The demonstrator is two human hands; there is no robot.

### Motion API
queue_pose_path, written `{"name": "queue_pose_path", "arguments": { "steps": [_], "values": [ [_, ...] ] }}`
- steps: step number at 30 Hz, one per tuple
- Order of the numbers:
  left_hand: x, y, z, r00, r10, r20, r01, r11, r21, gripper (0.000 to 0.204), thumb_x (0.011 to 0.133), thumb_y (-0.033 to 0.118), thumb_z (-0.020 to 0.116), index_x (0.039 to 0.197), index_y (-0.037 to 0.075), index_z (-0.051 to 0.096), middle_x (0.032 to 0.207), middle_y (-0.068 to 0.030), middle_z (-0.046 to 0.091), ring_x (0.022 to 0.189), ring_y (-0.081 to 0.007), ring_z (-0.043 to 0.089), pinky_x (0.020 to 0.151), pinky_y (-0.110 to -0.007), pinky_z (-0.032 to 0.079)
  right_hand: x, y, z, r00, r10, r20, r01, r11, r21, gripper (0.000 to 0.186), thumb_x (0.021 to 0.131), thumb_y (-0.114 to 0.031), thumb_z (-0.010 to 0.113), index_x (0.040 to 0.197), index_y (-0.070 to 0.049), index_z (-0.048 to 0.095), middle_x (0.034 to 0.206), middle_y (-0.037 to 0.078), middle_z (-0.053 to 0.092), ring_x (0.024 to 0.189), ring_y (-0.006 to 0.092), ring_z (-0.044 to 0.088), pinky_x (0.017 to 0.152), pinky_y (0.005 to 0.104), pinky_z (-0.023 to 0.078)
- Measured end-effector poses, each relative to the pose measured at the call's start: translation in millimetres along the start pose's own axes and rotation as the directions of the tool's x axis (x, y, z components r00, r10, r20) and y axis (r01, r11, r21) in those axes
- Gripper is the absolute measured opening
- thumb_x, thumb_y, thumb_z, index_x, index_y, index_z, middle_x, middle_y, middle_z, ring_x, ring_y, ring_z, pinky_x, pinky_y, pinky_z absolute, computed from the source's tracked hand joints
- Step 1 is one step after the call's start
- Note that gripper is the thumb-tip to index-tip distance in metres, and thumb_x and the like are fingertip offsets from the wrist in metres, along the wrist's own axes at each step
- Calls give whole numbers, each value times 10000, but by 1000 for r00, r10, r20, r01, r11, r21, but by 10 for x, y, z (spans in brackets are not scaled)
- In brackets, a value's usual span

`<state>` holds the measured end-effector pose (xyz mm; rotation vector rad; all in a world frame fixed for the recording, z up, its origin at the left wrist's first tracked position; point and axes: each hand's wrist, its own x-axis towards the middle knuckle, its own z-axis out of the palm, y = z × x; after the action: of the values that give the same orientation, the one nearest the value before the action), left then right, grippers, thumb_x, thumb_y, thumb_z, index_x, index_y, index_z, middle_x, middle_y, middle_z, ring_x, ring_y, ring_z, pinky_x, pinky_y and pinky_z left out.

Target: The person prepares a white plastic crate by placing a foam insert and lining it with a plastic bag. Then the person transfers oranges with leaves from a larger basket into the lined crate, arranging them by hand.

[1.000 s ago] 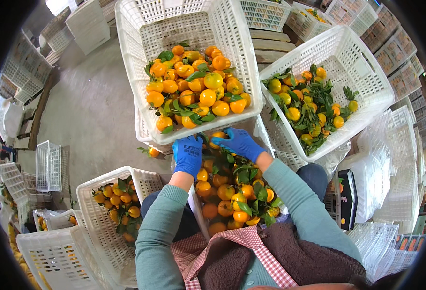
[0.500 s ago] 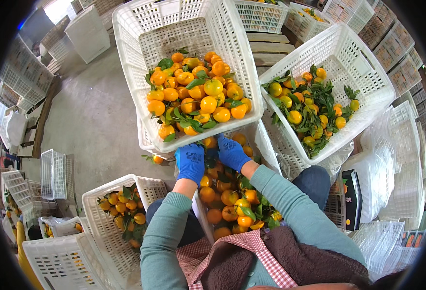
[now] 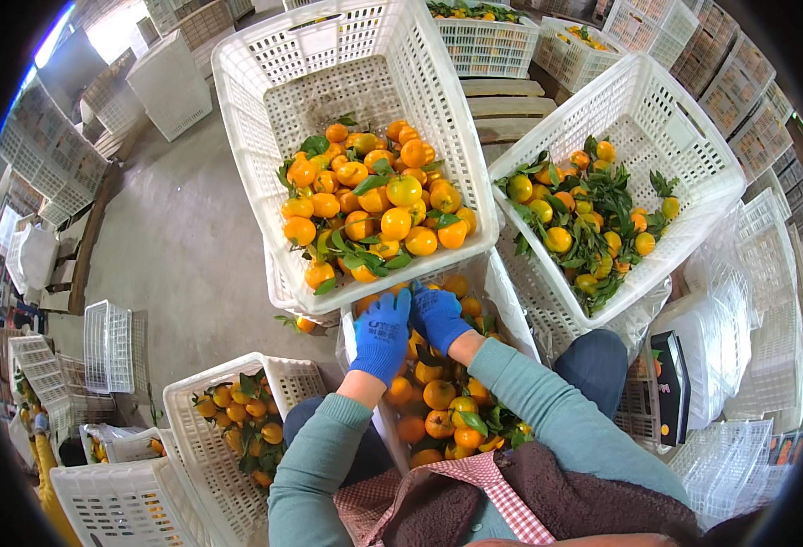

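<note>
Both my hands wear blue gloves and are close together over a crate of mandarins between my knees. My left hand (image 3: 383, 335) has its fingers curled toward the right one. My right hand (image 3: 440, 319) is bent downward with its fingertips mostly hidden. Both look closed, but whatever is between the fingers cannot be made out. Orange mandarins (image 3: 439, 395), some with green leaves, lie under and around my wrists. Just beyond my hands a large white crate (image 3: 333, 87) tilts toward me, with a heap of mandarins (image 3: 378, 196) at its near end.
On the right, another tilted white crate (image 3: 684, 137) holds leafy mandarins (image 3: 593, 214). A crate (image 3: 305, 372) with more fruit stands at lower left. Crates are stacked at the far right, beside clear plastic wrapping (image 3: 707, 337). Wooden pallet slats (image 3: 506, 107) lie behind.
My left hand has moved right and its fingers now come up against the right hand. Both hands sit slightly lower in the picture, as the whole view has shifted a little.
</note>
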<state>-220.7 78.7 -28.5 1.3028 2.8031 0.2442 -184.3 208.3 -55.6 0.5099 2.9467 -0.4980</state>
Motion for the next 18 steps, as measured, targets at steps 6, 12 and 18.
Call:
{"name": "queue_pose_path", "arguments": {
  "steps": [6,12,18],
  "values": [
    [87,10,139,990,-86,114,112,963,-246,472,796,155,580,1252,112,468,1198,-154,480,1017,-382,540,833,-484,479,30,109,-826,909,-405,97,413,907,-82,414,841,-292,597,1200,-90,551,1181,156,597,1048,307,595,827,397,499],
    [95,18,145,1000,-17,-11,14,981,-195,403,796,153,575,1188,117,491,1140,-162,498,943,-377,564,748,-484,504,1017,-86,-1234,837,-300,-457,280,953,-113,684,728,-576,641,1213,-98,568,1220,168,555,1040,330,596,885,417,476],
    [79,-21,136,998,14,-67,-31,967,-253,412,771,153,604,1165,109,491,1106,-159,511,907,-377,567,725,-491,503,1777,-25,-1528,967,-252,-40,244,959,-142,710,708,-605,599,1114,-22,632,1154,240,595,1060,336,595,934,398,458]
  ]
}}
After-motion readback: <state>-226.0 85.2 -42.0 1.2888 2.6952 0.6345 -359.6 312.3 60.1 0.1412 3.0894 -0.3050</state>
